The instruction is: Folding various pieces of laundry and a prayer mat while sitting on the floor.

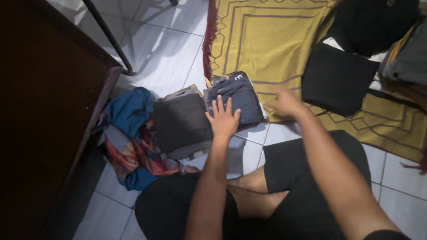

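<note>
Down on the tiled floor [178, 49], the left hand [223, 120] lay flat, fingers spread, on a folded navy cloth [240, 98]; the blurred right hand [284, 104] seemingly hovered open over the fringed yellow mat [271, 40].

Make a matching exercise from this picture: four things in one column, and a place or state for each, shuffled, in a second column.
Things:
1. left hand
2. black folded cloth
3. blue garment
4. right hand

Places or states:
A. crumpled on the tiles beside the dark cabinet
B. lying on the yellow rug
C. flat on the navy folded cloth
D. blurred, above the rug's near edge

Pairs: 1-C, 2-B, 3-A, 4-D
</note>
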